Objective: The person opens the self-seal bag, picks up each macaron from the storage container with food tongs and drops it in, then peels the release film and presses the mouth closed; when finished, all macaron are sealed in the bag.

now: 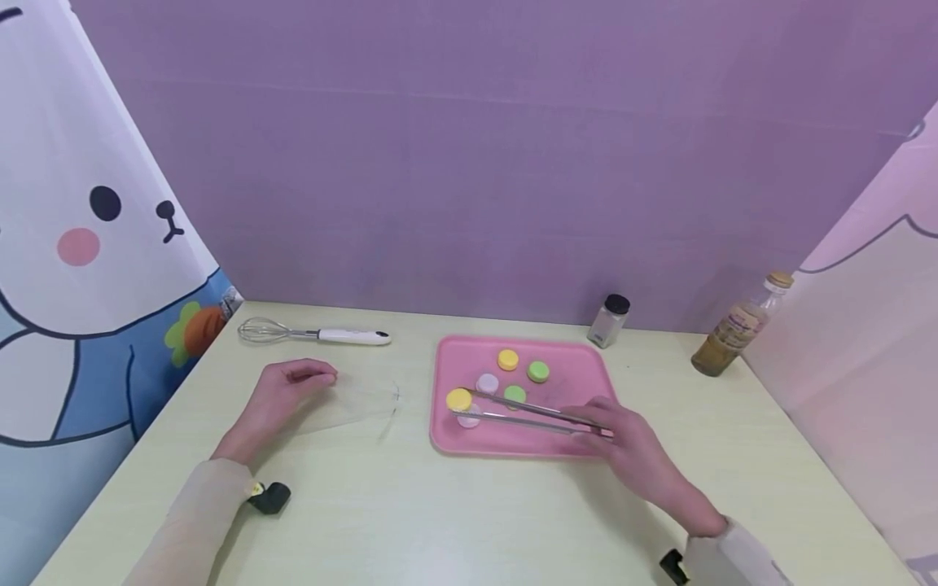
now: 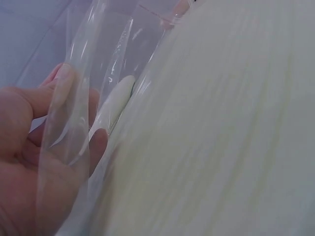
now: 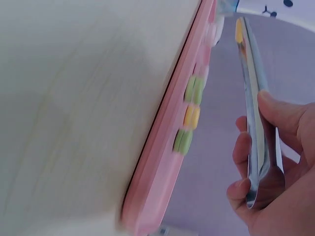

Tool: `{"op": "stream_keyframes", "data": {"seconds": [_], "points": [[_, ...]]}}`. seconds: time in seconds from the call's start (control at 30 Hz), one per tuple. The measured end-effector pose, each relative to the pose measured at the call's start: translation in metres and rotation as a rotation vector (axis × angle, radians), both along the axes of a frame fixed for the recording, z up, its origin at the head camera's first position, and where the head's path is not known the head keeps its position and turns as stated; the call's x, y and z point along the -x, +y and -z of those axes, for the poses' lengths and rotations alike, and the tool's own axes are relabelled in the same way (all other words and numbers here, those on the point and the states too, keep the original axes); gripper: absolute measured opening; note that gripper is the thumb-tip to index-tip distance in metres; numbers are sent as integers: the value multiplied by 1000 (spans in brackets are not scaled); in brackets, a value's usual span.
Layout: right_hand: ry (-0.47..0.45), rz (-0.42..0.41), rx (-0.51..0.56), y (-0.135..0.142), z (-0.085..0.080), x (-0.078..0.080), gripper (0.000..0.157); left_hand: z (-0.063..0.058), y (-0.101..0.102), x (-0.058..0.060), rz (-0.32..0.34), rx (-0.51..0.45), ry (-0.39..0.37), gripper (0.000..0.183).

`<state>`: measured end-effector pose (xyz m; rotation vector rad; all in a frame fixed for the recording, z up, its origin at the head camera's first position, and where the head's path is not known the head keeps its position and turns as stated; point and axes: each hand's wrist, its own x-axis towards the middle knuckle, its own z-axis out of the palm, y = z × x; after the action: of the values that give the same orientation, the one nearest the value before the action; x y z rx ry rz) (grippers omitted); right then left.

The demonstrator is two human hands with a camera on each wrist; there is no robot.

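Note:
My left hand [image 1: 286, 399] pinches a clear plastic bag [image 1: 355, 407], which spreads rightward over the table; in the left wrist view the film [image 2: 81, 105] partly covers the fingers. With my right hand [image 1: 630, 448] I grip metal tongs [image 3: 252, 88] that reach leftward over a pink tray [image 1: 469, 356]. Between the tong tips is a yellow macaron [image 1: 458, 400], raised above the tray in the right wrist view. On the tray lie another yellow macaron [image 1: 508, 360], two green macarons [image 1: 538, 372] and two pale lilac macarons [image 1: 487, 383]; the tongs partly hide some.
A whisk [image 1: 352, 336] with a white handle lies at the back left of the table [image 1: 410, 521]. Behind the tray's right corner stands a small jar [image 1: 608, 321] with a black lid. A corked bottle [image 1: 736, 330] stands at the back right.

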<state>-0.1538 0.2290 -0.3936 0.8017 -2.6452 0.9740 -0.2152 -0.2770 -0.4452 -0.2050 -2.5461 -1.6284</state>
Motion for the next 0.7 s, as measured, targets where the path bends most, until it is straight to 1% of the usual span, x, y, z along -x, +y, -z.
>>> {"op": "stream_keyframes", "data": {"seconds": [0.13, 0.47, 0.7], "points": [[-27, 6, -8, -18, -1, 2, 39, -1, 1, 0, 4, -2, 3, 33], [-52, 21, -61, -62, 0, 9, 35, -3, 3, 0, 16, -1, 1, 32], [-38, 13, -108, -88, 6, 18, 36, -3, 5, 0, 24, 3, 11, 31]]}}
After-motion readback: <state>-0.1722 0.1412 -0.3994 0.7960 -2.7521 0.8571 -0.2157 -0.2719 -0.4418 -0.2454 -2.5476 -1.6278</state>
